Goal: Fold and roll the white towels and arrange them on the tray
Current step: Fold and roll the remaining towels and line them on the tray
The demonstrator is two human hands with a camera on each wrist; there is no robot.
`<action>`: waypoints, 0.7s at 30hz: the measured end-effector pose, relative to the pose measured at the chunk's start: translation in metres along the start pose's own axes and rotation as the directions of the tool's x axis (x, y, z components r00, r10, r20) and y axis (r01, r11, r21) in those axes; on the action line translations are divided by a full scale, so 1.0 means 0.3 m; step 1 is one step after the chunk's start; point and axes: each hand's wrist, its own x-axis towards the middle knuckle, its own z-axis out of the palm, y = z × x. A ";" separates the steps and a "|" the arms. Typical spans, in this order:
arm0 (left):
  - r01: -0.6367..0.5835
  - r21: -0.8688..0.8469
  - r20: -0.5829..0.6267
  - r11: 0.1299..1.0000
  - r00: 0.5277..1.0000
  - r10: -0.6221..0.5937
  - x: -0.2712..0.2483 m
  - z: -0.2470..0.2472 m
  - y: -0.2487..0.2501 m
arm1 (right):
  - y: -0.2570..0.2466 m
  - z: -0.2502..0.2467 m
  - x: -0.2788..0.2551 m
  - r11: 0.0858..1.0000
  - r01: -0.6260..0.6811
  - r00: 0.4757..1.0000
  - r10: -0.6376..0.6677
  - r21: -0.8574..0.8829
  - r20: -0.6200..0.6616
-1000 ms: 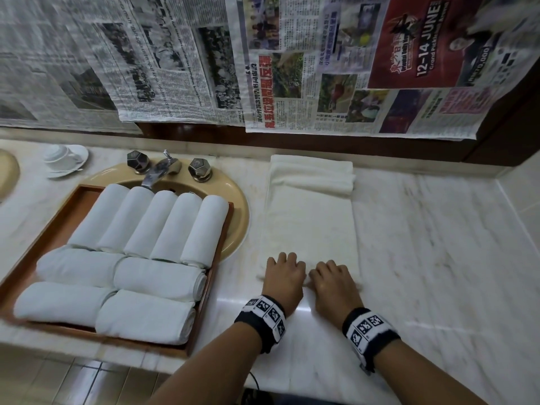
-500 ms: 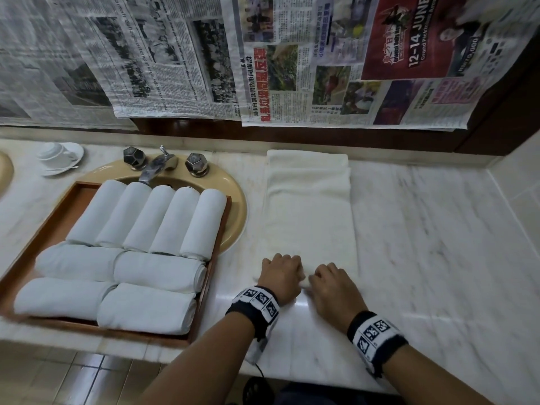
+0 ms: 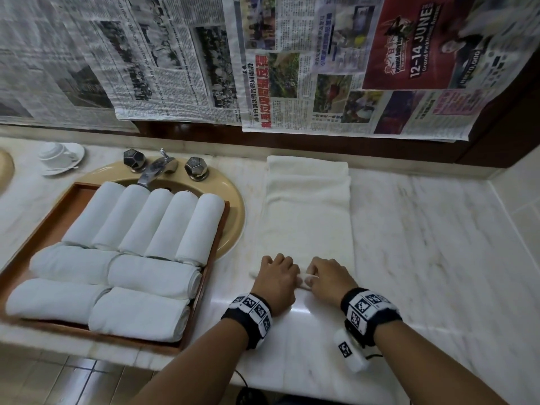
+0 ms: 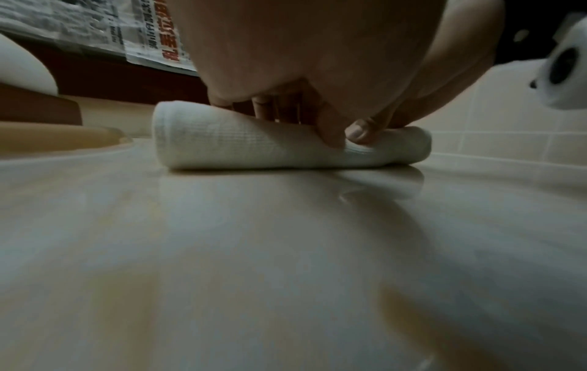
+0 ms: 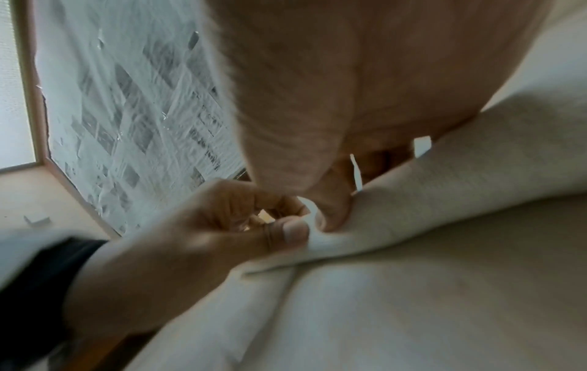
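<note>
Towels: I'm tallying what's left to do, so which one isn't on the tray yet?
The long towel on the marble counter, right of the tray. Both hands are rolling its near end; the others lie rolled on the tray.

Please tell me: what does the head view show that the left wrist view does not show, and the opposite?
Only the head view shows the tray with nine rolled towels, the tap, the cup, and the flat length of the towel. Only the left wrist view shows the started roll from its near side, with thumbs pressing in. Both show the left hand, right hand, the newspaper and the counter.
</note>
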 end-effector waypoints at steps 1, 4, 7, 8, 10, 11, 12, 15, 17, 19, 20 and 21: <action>0.018 0.011 0.014 1.000 1.000 -0.018 0.017 -0.012 0.001 | 0.012 0.006 -0.002 0.997 -0.014 0.997 0.019 0.074 -0.070; 0.107 -0.008 0.066 0.994 0.992 -0.106 0.067 -0.034 0.008 | 0.024 0.048 -0.031 0.989 0.128 0.950 -0.144 -0.076 -0.277; 0.250 -0.099 0.073 0.963 0.967 -0.244 0.093 -0.038 0.018 | 0.025 0.092 -0.062 0.935 0.250 0.899 -0.321 -0.253 -0.298; 0.279 -0.124 0.053 0.952 0.960 -0.274 0.096 -0.030 0.020 | 0.032 0.100 -0.058 0.936 0.261 0.890 -0.328 -0.236 -0.318; 0.280 -0.134 -0.019 0.950 0.958 -0.285 0.092 -0.023 0.021 | 0.038 0.085 -0.037 0.951 0.221 0.905 -0.282 -0.216 -0.317; 0.257 -0.119 -0.058 0.959 0.962 -0.266 0.085 -0.014 0.019 | 0.033 0.070 -0.025 0.961 0.166 0.932 -0.226 -0.220 -0.285; 0.228 -0.114 -0.088 0.967 0.967 -0.239 0.077 0.001 0.015 | 0.024 0.055 -0.012 0.966 0.115 0.958 -0.170 -0.232 -0.231; 0.100 -0.141 -0.138 0.985 0.983 -0.119 0.052 0.026 -0.010 | 0.015 -0.001 0.051 0.970 0.067 0.991 -0.092 -0.235 -0.098; 0.048 -0.071 -0.108 0.996 0.993 -0.055 0.058 0.021 -0.032 | 0.012 -0.046 0.092 0.985 0.019 0.998 -0.010 -0.170 0.054; 0.016 -0.002 -0.060 1.000 0.998 -0.016 0.084 0.003 -0.045 | 0.025 -0.062 0.121 0.999 -0.002 0.996 0.006 -0.046 0.091; 0.004 0.015 -0.027 1.000 1.000 -0.003 0.103 -0.006 -0.049 | 0.035 -0.061 0.125 0.999 -0.011 0.999 0.008 0.046 0.054; 0.000 0.037 0.000 0.999 1.000 0.000 0.123 -0.020 -0.048 | 0.045 -0.055 0.123 0.991 -0.007 1.000 0.009 0.131 -0.020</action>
